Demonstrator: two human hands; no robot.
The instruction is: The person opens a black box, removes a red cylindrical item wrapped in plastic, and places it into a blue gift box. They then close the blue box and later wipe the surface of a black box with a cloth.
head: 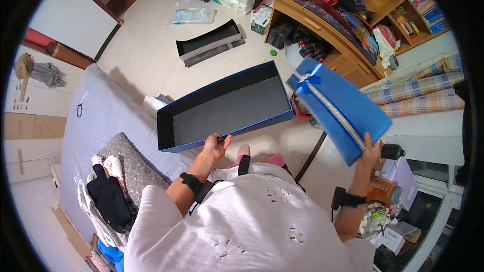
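Observation:
Tilted before me is a long blue gift box (230, 109), its black inside bare. My left hand (216, 147) grips its near side wall, thumb over the rim. Off to the right, my right hand (369, 151) holds the lower end of a blue box lid (344, 109). A silver ribbon (336, 115) runs lengthwise along that lid, and a blue bow (309, 79) sits at its far end. Lid and box are apart, both held above the floor.
A black-lined tray-like box (210, 41) lies on the tiled floor (151, 45) ahead. To the left is a bed (109, 98) with a pillow (128, 158) and a black bag (109, 200). A cluttered wooden desk (317, 26) stands ahead right. Boxes and bottles crowd the right side.

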